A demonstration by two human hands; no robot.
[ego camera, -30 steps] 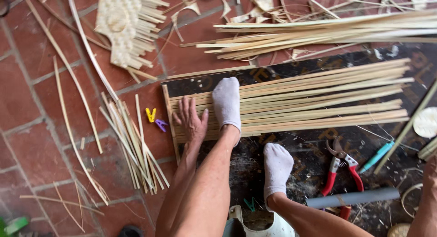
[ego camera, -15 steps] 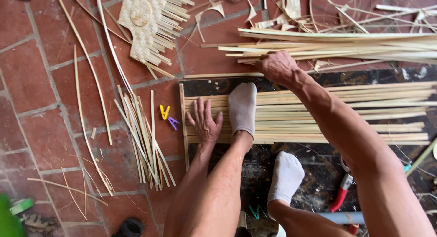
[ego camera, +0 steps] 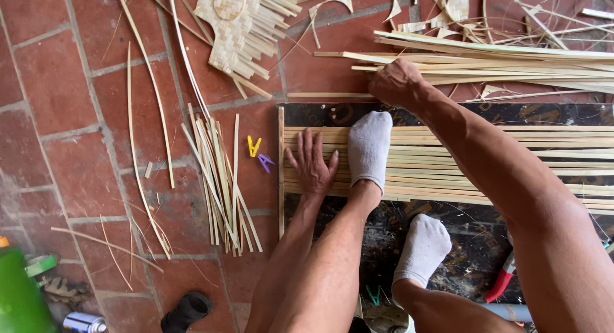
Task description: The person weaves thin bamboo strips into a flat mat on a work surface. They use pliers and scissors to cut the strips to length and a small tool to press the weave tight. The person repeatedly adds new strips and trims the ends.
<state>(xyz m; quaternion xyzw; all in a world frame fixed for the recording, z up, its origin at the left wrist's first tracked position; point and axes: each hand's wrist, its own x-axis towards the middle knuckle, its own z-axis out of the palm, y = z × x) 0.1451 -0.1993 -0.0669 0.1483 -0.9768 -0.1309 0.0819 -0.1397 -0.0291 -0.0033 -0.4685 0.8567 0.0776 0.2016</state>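
My left hand (ego camera: 313,164) lies flat, fingers spread, on the left end of a row of bamboo strips (ego camera: 486,160) laid side by side on a dark board (ego camera: 332,113). A foot in a white sock (ego camera: 370,146) presses the same strips just right of that hand. My right hand (ego camera: 398,83) reaches over the board's far edge and closes on the ends of a loose pile of long bamboo strips (ego camera: 511,64). A second socked foot (ego camera: 423,246) rests on the board nearer to me.
A bundle of short strips (ego camera: 220,179) lies left of the board beside a yellow clip (ego camera: 254,146) and a purple clip (ego camera: 265,161). A partly woven bamboo piece (ego camera: 246,26) is at the top. Red-handled pliers (ego camera: 502,283) sit at lower right, a green container (ego camera: 19,294) at lower left.
My right arm has come into view and reached out to the loose strip pile beyond the board. The left hand and foot have stayed pressed on the laid strips.
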